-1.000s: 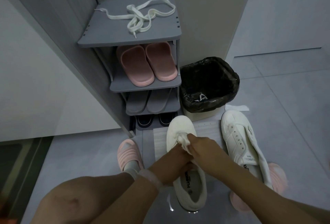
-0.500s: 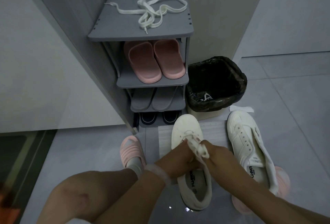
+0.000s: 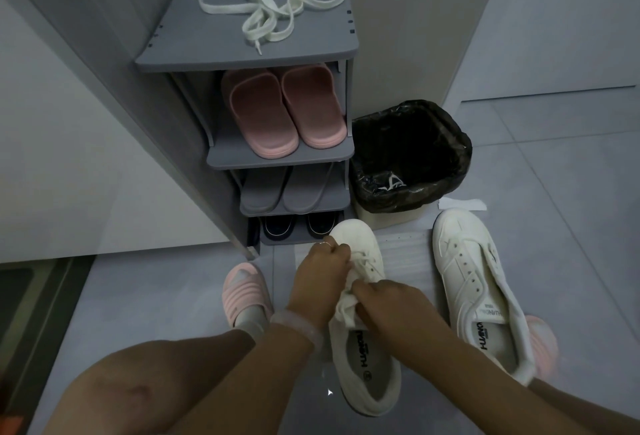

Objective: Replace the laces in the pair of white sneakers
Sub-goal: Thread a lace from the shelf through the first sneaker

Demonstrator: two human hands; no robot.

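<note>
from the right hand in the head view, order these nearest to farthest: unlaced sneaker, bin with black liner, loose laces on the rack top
From the right hand:
1. unlaced sneaker, on the floor just to its right.
2. bin with black liner, beyond it, beside the rack.
3. loose laces, on the rack's top shelf, farthest.

The right hand (image 3: 391,310) hides the sneaker's (image 3: 367,365) tongue; its fingertips are unseen.

The left hand (image 3: 323,270) has moved forward, apparently onto the sneaker's (image 3: 363,358) eyelets.
</note>
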